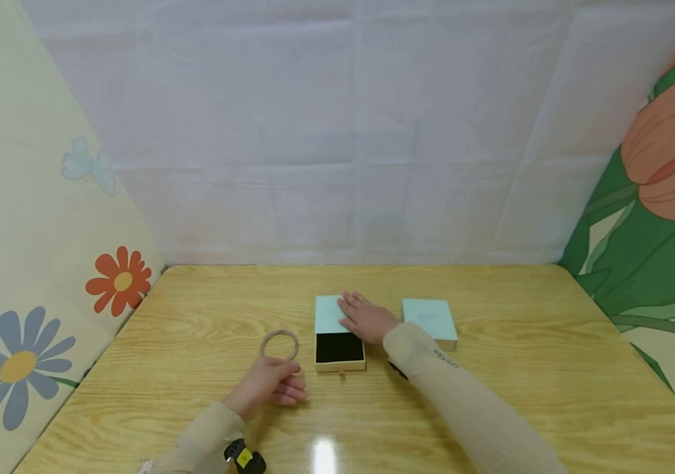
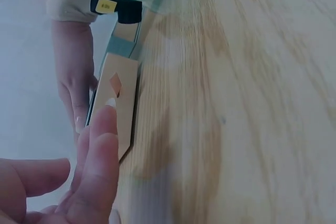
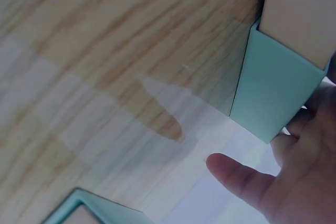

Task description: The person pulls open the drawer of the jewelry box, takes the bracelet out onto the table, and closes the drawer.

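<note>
Atop a drawer box [image 1: 328, 317], right hand [image 1: 371, 321] spread; left hand [image 1: 269, 384] loose, perhaps touching a bangle [image 1: 279, 332] seen in head view only

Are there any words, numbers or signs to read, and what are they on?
None I can read.
Dark lettering on the right sleeve: too small.
Left wrist's yellow tag: too small.
Right wrist's yellow tag: too blurred.
Right box: faint mark, too pale.

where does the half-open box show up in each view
head: the half-open box sits below centre.
left wrist: its tan drawer front shows left of centre.
right wrist: its teal cover shows at the right, above mid-height.
shared landmark: the right hand, at the box in all three.
</note>
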Action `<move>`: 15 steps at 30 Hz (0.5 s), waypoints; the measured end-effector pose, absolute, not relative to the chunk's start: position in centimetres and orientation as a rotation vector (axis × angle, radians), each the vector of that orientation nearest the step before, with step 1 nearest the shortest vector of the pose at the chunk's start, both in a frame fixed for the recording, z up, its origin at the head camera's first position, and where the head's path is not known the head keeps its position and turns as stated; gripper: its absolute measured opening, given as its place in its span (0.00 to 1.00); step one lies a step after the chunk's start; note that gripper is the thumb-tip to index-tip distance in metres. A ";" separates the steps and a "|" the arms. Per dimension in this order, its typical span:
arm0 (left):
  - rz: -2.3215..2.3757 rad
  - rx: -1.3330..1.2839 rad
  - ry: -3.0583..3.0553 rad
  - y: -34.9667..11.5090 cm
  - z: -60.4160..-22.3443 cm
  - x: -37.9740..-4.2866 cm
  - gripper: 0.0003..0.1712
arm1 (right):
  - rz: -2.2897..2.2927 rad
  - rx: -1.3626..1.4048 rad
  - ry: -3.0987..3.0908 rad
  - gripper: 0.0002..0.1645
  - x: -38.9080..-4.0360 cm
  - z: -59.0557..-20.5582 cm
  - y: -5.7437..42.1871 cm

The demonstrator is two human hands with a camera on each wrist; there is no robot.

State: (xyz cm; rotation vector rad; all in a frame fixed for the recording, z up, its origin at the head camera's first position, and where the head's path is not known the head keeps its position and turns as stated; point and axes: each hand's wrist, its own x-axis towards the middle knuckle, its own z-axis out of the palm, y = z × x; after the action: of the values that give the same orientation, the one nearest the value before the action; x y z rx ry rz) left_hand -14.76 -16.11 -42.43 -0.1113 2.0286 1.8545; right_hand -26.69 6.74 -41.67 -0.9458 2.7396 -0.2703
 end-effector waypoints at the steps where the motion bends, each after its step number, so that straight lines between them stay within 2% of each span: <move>1: 1.853 -0.103 2.027 -16.0 -42.5 -14.7 0.18 | -0.272 -0.943 2.740 0.33 -26.7 -41.7 6.7; 15: 1.875 -0.100 1.984 -14.0 -42.5 -14.8 0.19 | -0.291 -0.903 2.747 0.34 -26.7 -41.9 6.7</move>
State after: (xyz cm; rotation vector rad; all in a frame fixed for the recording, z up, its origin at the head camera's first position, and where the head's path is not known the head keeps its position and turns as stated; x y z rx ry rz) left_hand -14.79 -14.03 -42.52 -0.0995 1.9838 1.8750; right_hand -26.69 6.66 -41.93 -0.9028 2.7473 -0.2907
